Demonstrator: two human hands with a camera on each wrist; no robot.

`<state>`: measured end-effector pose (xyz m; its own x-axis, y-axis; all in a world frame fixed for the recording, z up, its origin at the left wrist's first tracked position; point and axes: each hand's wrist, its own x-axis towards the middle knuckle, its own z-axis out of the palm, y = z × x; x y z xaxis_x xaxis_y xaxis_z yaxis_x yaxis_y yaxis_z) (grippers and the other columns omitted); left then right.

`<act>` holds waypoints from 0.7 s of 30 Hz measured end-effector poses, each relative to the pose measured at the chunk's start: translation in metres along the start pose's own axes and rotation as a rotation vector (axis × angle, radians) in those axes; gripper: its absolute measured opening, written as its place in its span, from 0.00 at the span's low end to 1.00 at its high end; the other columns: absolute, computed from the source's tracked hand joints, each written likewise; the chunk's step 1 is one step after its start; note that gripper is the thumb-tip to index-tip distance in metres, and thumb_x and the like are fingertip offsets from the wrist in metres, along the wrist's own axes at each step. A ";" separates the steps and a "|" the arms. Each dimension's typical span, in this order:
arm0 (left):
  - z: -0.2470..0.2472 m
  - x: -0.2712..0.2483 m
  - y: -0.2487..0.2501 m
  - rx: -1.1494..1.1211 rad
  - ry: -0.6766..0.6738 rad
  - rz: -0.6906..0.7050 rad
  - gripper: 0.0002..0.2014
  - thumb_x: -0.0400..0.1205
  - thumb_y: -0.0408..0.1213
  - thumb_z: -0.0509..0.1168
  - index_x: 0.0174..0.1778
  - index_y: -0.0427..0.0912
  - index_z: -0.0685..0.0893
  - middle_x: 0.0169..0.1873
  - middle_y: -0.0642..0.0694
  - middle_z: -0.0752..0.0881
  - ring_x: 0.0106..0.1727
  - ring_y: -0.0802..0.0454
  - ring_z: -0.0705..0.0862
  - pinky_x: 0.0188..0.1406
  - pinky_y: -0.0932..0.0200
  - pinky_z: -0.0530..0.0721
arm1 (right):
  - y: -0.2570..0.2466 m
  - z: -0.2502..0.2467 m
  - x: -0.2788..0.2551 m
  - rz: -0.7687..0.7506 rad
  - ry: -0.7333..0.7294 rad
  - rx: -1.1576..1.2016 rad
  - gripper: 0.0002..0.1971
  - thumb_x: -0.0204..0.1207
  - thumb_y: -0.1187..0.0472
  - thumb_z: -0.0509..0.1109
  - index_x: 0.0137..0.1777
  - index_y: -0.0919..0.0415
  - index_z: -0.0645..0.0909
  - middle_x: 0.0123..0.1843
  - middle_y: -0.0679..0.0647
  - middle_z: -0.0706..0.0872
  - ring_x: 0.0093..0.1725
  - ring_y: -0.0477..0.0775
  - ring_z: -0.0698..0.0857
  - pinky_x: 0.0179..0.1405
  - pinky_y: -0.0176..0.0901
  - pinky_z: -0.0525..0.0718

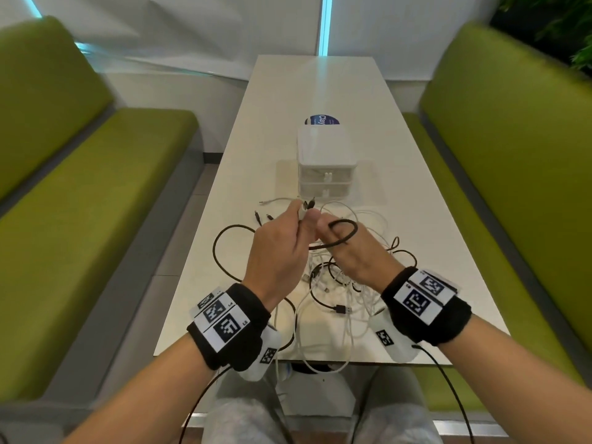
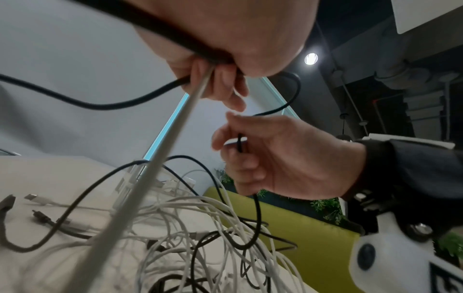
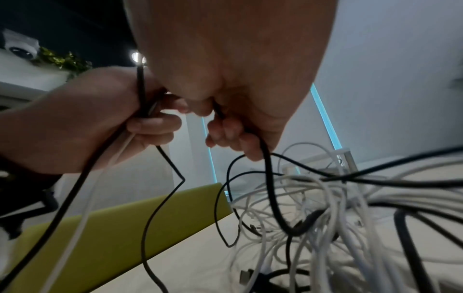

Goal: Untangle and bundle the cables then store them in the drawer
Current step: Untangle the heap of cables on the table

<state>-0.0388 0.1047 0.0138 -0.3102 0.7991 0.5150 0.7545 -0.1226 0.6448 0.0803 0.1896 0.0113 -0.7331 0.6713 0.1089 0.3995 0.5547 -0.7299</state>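
Note:
A tangle of white and black cables [image 1: 339, 283] lies on the white table [image 1: 432, 251] in front of me. My left hand [image 1: 282, 245] is raised above it, gripping the plug ends of a white cable [image 2: 175, 130] and a black cable [image 2: 82, 103]. Close beside it, my right hand [image 1: 349, 251] holds a loop of black cable [image 1: 347, 232] curled round its fingers. In the right wrist view that black cable [image 3: 270, 182] drops from the right hand into the pile. A small translucent drawer unit [image 1: 325, 161] stands behind the cables, both drawers closed.
Green benches [image 1: 80, 203] flank the table on both sides. A round blue label [image 1: 322, 120] lies behind the drawer unit. Loose plug ends [image 1: 262, 217] rest on the table left of the hands. Some white cable hangs over the near table edge [image 1: 320, 363].

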 end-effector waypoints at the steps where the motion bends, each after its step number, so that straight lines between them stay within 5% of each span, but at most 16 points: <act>1: 0.000 0.000 0.001 -0.015 0.015 0.019 0.23 0.87 0.54 0.47 0.42 0.40 0.77 0.31 0.49 0.81 0.31 0.53 0.77 0.30 0.60 0.74 | 0.004 0.005 0.000 -0.002 -0.023 0.054 0.20 0.85 0.41 0.52 0.38 0.48 0.77 0.36 0.40 0.86 0.37 0.40 0.84 0.40 0.39 0.83; 3: 0.003 -0.001 0.003 -0.048 0.010 0.076 0.20 0.87 0.51 0.50 0.48 0.39 0.81 0.40 0.49 0.84 0.38 0.56 0.81 0.35 0.63 0.77 | 0.006 0.011 -0.001 0.003 -0.073 0.117 0.19 0.85 0.62 0.59 0.33 0.42 0.70 0.28 0.33 0.78 0.31 0.32 0.76 0.33 0.24 0.72; 5: 0.007 -0.003 0.006 -0.101 -0.054 0.106 0.17 0.88 0.47 0.52 0.51 0.42 0.83 0.43 0.51 0.87 0.42 0.57 0.84 0.39 0.64 0.78 | 0.006 0.015 -0.003 0.048 -0.154 0.116 0.23 0.81 0.74 0.58 0.33 0.45 0.69 0.31 0.40 0.74 0.32 0.35 0.74 0.33 0.28 0.71; 7: 0.013 -0.003 0.009 -0.105 -0.126 0.076 0.16 0.87 0.47 0.53 0.46 0.42 0.82 0.34 0.57 0.84 0.36 0.61 0.80 0.36 0.66 0.74 | 0.002 0.015 -0.009 0.072 -0.257 0.172 0.20 0.80 0.78 0.55 0.34 0.54 0.71 0.32 0.47 0.72 0.30 0.35 0.75 0.31 0.26 0.72; 10: 0.016 -0.001 0.007 -0.122 -0.183 0.011 0.14 0.88 0.43 0.54 0.45 0.40 0.80 0.24 0.67 0.78 0.31 0.71 0.78 0.32 0.74 0.69 | 0.008 0.017 -0.013 0.013 -0.284 0.070 0.17 0.81 0.72 0.56 0.32 0.56 0.71 0.29 0.46 0.69 0.28 0.42 0.71 0.32 0.32 0.67; 13: 0.008 0.000 0.001 -0.093 -0.134 0.022 0.14 0.88 0.46 0.53 0.43 0.43 0.78 0.18 0.59 0.72 0.23 0.64 0.75 0.24 0.73 0.66 | 0.021 0.011 -0.013 0.000 -0.214 0.029 0.16 0.84 0.54 0.58 0.34 0.53 0.77 0.29 0.45 0.76 0.30 0.43 0.74 0.33 0.39 0.71; 18: -0.014 0.009 -0.015 -0.027 -0.050 -0.007 0.20 0.87 0.54 0.48 0.38 0.45 0.74 0.23 0.45 0.78 0.23 0.48 0.76 0.24 0.48 0.74 | 0.038 0.005 -0.018 -0.012 -0.197 -0.066 0.18 0.84 0.49 0.60 0.35 0.55 0.78 0.26 0.42 0.76 0.30 0.38 0.77 0.32 0.30 0.70; 21: -0.022 0.011 -0.016 -0.038 0.003 -0.019 0.22 0.87 0.56 0.48 0.37 0.44 0.75 0.24 0.42 0.78 0.24 0.47 0.75 0.25 0.44 0.74 | 0.036 0.002 -0.019 -0.057 -0.168 -0.118 0.17 0.86 0.49 0.58 0.34 0.50 0.75 0.26 0.42 0.76 0.32 0.36 0.77 0.33 0.28 0.70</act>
<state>-0.0671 0.1029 0.0218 -0.3258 0.7995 0.5045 0.7260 -0.1303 0.6753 0.1075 0.1965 -0.0182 -0.8342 0.5508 0.0265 0.4088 0.6500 -0.6406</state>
